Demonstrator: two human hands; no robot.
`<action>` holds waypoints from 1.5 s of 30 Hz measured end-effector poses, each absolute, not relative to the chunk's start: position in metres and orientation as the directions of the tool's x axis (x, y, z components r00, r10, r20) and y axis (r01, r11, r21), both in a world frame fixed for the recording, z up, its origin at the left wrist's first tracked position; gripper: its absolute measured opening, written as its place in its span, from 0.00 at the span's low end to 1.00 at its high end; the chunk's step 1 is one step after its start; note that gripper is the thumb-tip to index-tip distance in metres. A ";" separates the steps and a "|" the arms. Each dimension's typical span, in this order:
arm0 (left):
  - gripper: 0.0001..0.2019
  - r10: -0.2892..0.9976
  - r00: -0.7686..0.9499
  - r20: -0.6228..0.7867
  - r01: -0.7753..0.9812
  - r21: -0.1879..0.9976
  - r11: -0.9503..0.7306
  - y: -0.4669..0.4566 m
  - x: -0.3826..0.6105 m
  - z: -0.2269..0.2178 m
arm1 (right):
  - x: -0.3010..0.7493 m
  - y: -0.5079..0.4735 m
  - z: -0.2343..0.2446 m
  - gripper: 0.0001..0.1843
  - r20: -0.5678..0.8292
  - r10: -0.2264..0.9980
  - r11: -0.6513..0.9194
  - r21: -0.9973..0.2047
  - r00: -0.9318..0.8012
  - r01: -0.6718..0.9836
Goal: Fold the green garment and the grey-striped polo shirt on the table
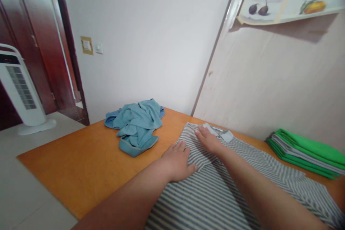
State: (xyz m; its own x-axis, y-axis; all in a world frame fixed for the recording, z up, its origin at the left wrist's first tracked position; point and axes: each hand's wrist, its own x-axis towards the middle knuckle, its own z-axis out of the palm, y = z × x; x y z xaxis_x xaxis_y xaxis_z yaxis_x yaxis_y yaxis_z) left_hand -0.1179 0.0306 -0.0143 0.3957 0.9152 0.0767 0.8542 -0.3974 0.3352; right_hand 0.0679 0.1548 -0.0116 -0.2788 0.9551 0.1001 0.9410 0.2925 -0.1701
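The orange table (81, 165) bears a striped shirt (205, 201) spread across its near right part. A folded green stack (304, 152) lies at the right and a crumpled blue garment (137, 125) well apart at the left. Left hand (178, 161) and right hand (208, 140) lie flat on the shirt below the collar (222, 133), fingers extended, clasping nothing. Judged: a fold is being pressed smooth; any next fold calls for keeping that edge pinned.

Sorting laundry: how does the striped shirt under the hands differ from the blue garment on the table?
The striped shirt has grey and white stripes; the blue garment is plain. The striped shirt lies spread flat; the blue garment is crumpled. The left hand and right hand rest on the striped shirt; nothing touches the blue garment. Both lie on the orange table.
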 end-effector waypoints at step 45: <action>0.40 0.895 0.446 -0.010 0.880 0.188 -0.437 0.005 0.001 0.003 | 0.211 -0.021 -0.037 0.43 0.021 0.997 0.074 -0.130 -0.072 0.989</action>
State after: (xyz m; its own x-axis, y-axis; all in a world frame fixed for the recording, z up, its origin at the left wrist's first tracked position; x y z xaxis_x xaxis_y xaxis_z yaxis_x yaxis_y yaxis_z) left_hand 0.0010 0.0052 0.0030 0.4461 0.8949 -0.0100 0.8798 -0.4365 0.1881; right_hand 0.2106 -0.0215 -0.0368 -0.0721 0.9972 0.0209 0.9887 0.0742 -0.1301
